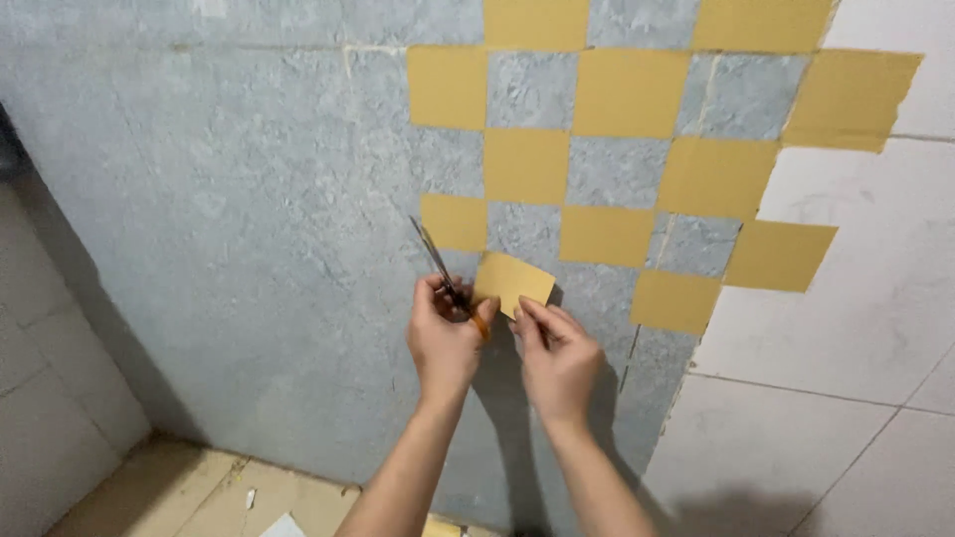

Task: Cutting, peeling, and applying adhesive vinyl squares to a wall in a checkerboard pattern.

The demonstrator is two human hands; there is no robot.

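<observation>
Two bare hands reached up to a grey-blue wall (249, 249), seen from above and behind. The left hand (443, 343) was curled closed around the orange handles of a pair of scissors (448, 283), whose closed blades pointed up and to the left, away from the palm. Just right of it, the right hand (557, 358) pinched a loose mustard-yellow rectangle of tape (512, 281) by its lower right corner, between thumb and fingertips. The rectangle sat tilted above both hands, its left edge just beside the scissor handles. Above and to the right, matching yellow tape squares (607, 235) covered the wall in a checkerboard. White tiles (856, 338) filled the right side, and a beige floor (189, 492) showed below.
</observation>
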